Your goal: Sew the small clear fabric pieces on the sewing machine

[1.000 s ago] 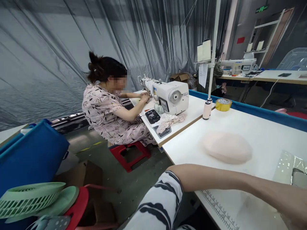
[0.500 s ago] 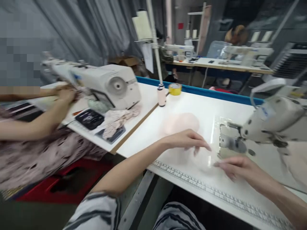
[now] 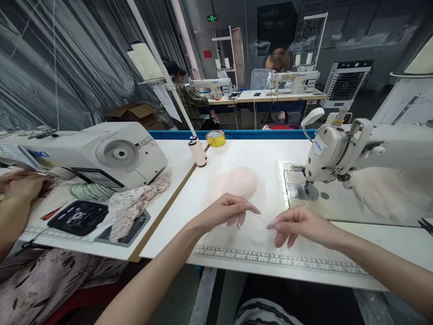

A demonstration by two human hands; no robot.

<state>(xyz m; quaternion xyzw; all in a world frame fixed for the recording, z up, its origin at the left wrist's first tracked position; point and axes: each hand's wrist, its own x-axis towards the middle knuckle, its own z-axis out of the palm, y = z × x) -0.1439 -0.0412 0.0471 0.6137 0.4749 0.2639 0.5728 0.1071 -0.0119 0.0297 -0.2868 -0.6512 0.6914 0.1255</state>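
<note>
A very pale, sheer piece of fabric (image 3: 233,178) lies on the white table, its pinkish part just beyond my left hand (image 3: 233,210). The thumb and forefinger of that hand are closed in a pinch near the fabric's right side. Close by on the right, my right hand (image 3: 294,225) also pinches, fingertips facing those of the left across a small gap. A thin, near-transparent edge of the fabric seems to run between the fingertips; its outline is hard to see against the white. The sewing machine (image 3: 324,153) stands right of my hands, its needle plate (image 3: 301,191) beyond my right hand.
Pale fabric (image 3: 389,189) bunches under the machine arm. Pink thread cones (image 3: 197,152) and yellow tape (image 3: 216,138) stand at the back. A printed ruler (image 3: 270,259) runs along the front edge. At left, a co-worker's hand (image 3: 23,187) works by another sewing machine (image 3: 118,153).
The view has swung right and steadied, so the table and machines sit further left in it. Both my hands stay close together over the sheer fabric, fingers still pinched.
</note>
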